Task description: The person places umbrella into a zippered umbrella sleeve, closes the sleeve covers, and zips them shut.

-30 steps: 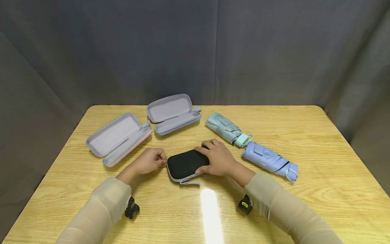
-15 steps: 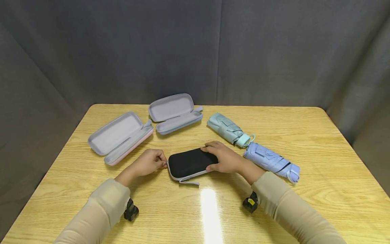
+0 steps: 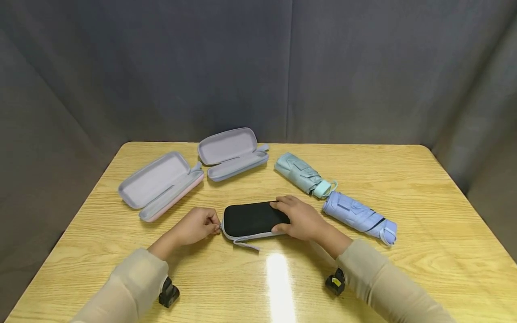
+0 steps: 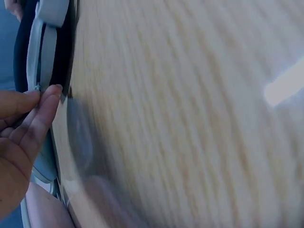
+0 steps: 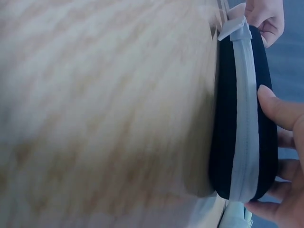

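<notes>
A black zip case with a grey zipper band lies closed-lidded on the table in the head view. My left hand is at its left end, thumb and fingers pinching the small zipper pull. Beside that pull, the left wrist view shows a dark gap between the two zipper tapes. With my right hand I hold the case's right end, thumb on the near side and fingers over the far side. A grey strap hangs from the near side. The case's inside is hidden.
Two opened cases with grey linings stand behind: one pink outside at left, one blue-grey at the back. To the right lie a folded mint umbrella and a folded lavender-blue umbrella, end to end.
My right hand has slid right along the case to its right end, uncovering more of the black top. My left hand keeps its pinch at the left end.
</notes>
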Demonstrator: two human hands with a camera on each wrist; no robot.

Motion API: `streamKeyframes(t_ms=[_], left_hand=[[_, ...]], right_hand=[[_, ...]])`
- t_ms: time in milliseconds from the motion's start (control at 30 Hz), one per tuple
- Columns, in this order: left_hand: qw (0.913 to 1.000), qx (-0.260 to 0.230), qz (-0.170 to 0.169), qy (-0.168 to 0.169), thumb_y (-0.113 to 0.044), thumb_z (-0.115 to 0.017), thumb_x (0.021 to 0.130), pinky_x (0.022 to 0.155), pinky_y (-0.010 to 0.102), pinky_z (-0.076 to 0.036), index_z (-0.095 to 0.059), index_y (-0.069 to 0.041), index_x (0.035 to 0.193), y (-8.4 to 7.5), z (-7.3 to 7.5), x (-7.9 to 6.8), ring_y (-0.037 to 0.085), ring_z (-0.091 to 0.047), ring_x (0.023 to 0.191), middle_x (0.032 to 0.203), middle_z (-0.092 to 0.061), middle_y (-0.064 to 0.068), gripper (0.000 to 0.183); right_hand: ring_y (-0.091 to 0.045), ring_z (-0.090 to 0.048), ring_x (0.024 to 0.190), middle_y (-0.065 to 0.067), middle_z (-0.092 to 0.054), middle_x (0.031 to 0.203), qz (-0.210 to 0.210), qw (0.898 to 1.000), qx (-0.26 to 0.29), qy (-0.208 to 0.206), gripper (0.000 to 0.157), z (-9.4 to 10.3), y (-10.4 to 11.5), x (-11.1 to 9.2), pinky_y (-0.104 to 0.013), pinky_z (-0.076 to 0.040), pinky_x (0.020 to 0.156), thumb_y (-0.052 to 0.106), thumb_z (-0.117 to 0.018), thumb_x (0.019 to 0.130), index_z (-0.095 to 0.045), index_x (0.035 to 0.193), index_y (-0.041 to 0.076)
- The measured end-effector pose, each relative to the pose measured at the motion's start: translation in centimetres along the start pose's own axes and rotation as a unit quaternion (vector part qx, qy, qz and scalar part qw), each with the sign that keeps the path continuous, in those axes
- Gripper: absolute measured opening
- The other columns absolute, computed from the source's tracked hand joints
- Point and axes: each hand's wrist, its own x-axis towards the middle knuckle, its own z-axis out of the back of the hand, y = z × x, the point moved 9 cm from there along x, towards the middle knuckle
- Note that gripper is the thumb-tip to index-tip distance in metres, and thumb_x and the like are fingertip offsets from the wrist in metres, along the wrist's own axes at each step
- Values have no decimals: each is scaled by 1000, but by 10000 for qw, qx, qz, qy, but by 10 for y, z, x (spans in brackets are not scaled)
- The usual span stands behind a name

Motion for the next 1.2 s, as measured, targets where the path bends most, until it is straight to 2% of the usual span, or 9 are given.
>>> streamKeyframes(t_ms=[167,300,567,667,800,1000,1200], left_hand=[[9995,238,-167,-100,9,-52,79,49,20,-42,-56,0,70,-10,-2,-5,15,-58,63,68,-59,5,12],[9993,335,-99,-137,7,-55,78,49,20,-41,-56,-1,69,-13,-3,-8,13,-57,61,67,-59,3,12],[9997,-178,81,133,7,-55,78,53,21,-46,-59,1,70,-13,-13,-17,16,-59,63,69,-60,5,11],[9996,-177,99,188,7,-56,78,53,21,-47,-60,0,69,-16,-15,-18,15,-58,61,67,-60,4,12],[9995,-178,210,180,8,-56,76,53,21,-47,-59,0,66,-18,-15,-20,15,-58,59,64,-59,4,13],[9980,-436,416,193,9,-55,76,54,23,-48,-59,2,66,-17,-17,-22,16,-58,58,64,-59,6,13],[9973,-534,460,189,9,-54,76,52,23,-48,-59,2,65,-18,-17,-29,16,-58,56,62,-59,6,14]], right_hand=[[-30,-37,115,-14,-43,125,-106,9996,-134,-242,62,1,2,-2,-43,-36,86,44,-62,74,-48,123,8],[-30,-37,115,-14,-43,125,-251,9991,-129,-331,62,1,3,-1,-44,-37,86,44,-62,74,-48,122,8],[-28,-38,115,-14,-43,126,-442,9984,-137,-321,62,-2,10,0,-43,-37,85,45,-62,73,-50,121,8],[-29,-38,115,-15,-43,126,-440,9982,-174,-356,62,-3,15,1,-43,-37,86,46,-61,74,-50,121,8],[-28,-39,114,-14,-44,125,-420,9978,-251,-446,61,-3,20,2,-42,-38,85,45,-62,73,-50,121,8],[-28,-39,114,-14,-44,125,-356,9979,-277,-467,61,-4,24,4,-42,-38,86,45,-63,73,-51,120,8],[-27,-40,114,-14,-45,124,-248,9983,-239,-477,62,-5,29,2,-42,-38,85,45,-64,71,-52,120,8]])
